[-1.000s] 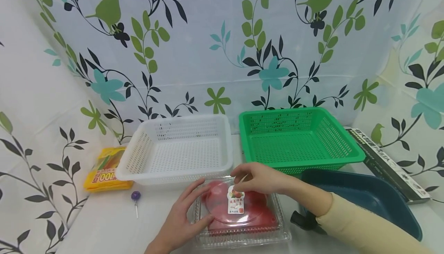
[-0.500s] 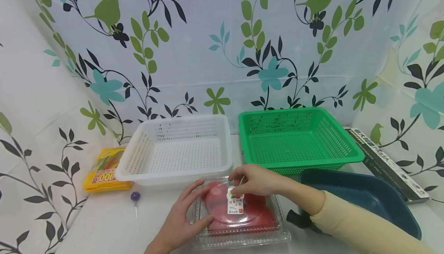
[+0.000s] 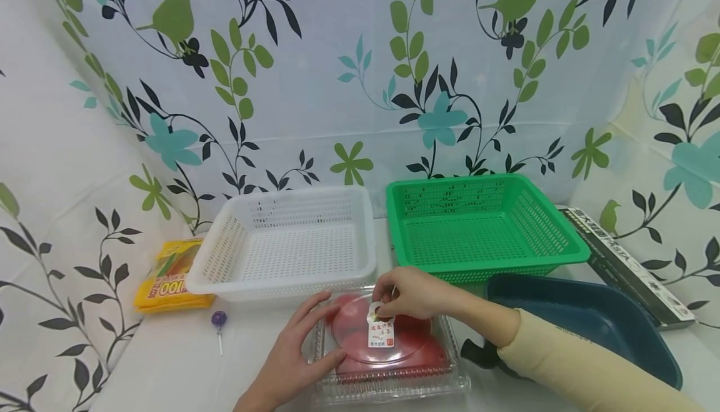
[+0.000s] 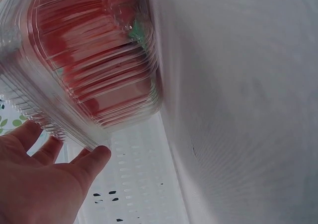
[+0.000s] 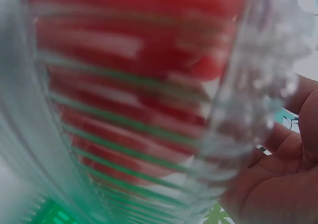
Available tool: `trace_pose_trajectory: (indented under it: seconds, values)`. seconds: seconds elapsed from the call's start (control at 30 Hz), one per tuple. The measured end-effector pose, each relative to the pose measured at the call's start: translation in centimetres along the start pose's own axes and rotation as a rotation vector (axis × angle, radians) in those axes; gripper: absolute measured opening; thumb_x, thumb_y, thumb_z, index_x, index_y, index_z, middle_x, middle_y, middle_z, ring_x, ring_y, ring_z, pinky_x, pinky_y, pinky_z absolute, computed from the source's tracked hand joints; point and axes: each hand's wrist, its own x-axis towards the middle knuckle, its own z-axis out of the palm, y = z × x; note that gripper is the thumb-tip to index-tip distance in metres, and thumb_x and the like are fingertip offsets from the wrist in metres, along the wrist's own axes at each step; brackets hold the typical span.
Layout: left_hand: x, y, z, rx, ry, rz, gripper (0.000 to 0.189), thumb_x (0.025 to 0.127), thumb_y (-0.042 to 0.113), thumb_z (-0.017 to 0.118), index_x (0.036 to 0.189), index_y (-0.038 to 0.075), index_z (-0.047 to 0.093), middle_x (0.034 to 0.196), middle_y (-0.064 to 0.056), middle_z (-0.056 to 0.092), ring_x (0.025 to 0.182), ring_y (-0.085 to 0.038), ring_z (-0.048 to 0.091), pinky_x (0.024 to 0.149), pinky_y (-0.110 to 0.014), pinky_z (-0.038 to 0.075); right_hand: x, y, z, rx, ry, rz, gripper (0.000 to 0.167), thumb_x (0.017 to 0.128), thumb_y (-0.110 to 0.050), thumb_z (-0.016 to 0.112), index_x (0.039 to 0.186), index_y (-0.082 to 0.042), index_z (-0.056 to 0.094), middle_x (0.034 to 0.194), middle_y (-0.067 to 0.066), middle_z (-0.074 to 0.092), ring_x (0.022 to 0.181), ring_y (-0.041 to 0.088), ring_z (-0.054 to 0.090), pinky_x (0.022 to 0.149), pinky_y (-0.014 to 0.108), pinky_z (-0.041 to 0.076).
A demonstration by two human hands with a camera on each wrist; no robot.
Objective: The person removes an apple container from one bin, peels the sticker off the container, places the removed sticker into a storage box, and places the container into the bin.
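Note:
A clear plastic box (image 3: 416, 368) full of red fruit with a bit of green stands at the front middle of the table. A white printed sticker (image 3: 382, 337) lies on its lid. My left hand (image 3: 295, 356) rests against the box's left side, fingers spread and thumb on the lid's edge; in the left wrist view, the fingertips (image 4: 102, 154) touch the rim. Over the lid, my right hand (image 3: 416, 293) pinches at the sticker's upper part with curled thumb and forefinger, covering part of it. The right wrist view shows the box's ribbed side (image 5: 134, 110), blurred, beside the hand (image 5: 278, 184).
Behind the box stand a white basket (image 3: 292, 287) and a green basket (image 3: 484, 271). A yellow packet (image 3: 174, 277) and a purple lollipop (image 3: 219, 319) lie left. To the right are a dark blue pan (image 3: 585, 312) with a black handle (image 3: 478, 354) and a black box (image 3: 630, 268).
My right hand has shifted slightly left over the sticker, its thumb covering more of the printed picture. The left hand and the fruit box stay put.

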Motion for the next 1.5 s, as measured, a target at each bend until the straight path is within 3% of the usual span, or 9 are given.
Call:
trace_pose_trajectory:
  seconds: [0.33, 0.67, 0.87, 1.27, 1.33, 1.5]
  values:
    - [0.0, 0.0, 0.0, -0.011, -0.004, -0.004, 0.058, 0.083, 0.034, 0.084, 0.136, 0.024, 0.062, 0.152, 0.004, 0.044, 0.138, -0.024, 0.045, 0.102, -0.056, 0.046, -0.1, 0.4, 0.3, 0.012, 0.022, -0.026, 0.013, 0.091, -0.011, 0.075, 0.081, -0.019, 0.07, 0.076, -0.011, 0.063, 0.076, 0.016, 0.059, 0.066, 0.029, 0.05]
    - [-0.1, 0.1, 0.0, -0.01, -0.002, 0.003, 0.058, 0.083, 0.033, 0.084, 0.136, 0.023, 0.063, 0.152, 0.002, 0.045, 0.138, -0.025, 0.045, 0.102, -0.056, 0.046, -0.2, 0.6, 0.6, 0.004, 0.051, -0.048, 0.011, 0.087, -0.008, 0.078, 0.083, -0.016, 0.071, 0.074, -0.01, 0.062, 0.073, 0.012, 0.057, 0.064, 0.027, 0.049]
    - [-0.1, 0.1, 0.1, -0.019, -0.008, -0.007, 0.058, 0.083, 0.034, 0.084, 0.136, 0.024, 0.062, 0.153, 0.002, 0.044, 0.138, -0.026, 0.044, 0.102, -0.059, 0.045, -0.3, 0.5, 0.7, -0.011, 0.063, -0.033, 0.014, 0.091, -0.01, 0.075, 0.08, -0.017, 0.069, 0.073, -0.011, 0.062, 0.072, 0.012, 0.057, 0.063, 0.027, 0.05]
    - [0.1, 0.0, 0.0, -0.027, -0.008, -0.016, 0.059, 0.083, 0.034, 0.084, 0.137, 0.022, 0.062, 0.153, 0.0, 0.044, 0.139, -0.026, 0.043, 0.102, -0.061, 0.044, -0.5, 0.4, 0.0, -0.009, 0.028, -0.043, 0.013, 0.096, -0.014, 0.071, 0.083, -0.019, 0.069, 0.075, -0.01, 0.065, 0.071, 0.009, 0.054, 0.063, 0.027, 0.048]
    - [0.1, 0.1, 0.0, -0.026, -0.007, -0.015, 0.059, 0.083, 0.034, 0.084, 0.137, 0.022, 0.062, 0.152, -0.003, 0.045, 0.139, -0.026, 0.043, 0.102, -0.061, 0.044, -0.6, 0.3, -0.2, 0.01, 0.021, -0.045, 0.013, 0.096, -0.014, 0.07, 0.084, -0.019, 0.07, 0.076, -0.011, 0.066, 0.072, 0.01, 0.055, 0.064, 0.028, 0.049]
    - [0.0, 0.1, 0.0, -0.029, -0.007, -0.017, 0.059, 0.082, 0.034, 0.085, 0.136, 0.022, 0.063, 0.152, 0.003, 0.044, 0.139, -0.026, 0.043, 0.103, -0.06, 0.044, -0.9, 0.0, -0.7, 0.065, -0.004, -0.043, 0.011, 0.097, -0.014, 0.069, 0.086, -0.017, 0.07, 0.078, -0.01, 0.068, 0.077, 0.017, 0.061, 0.067, 0.03, 0.05]
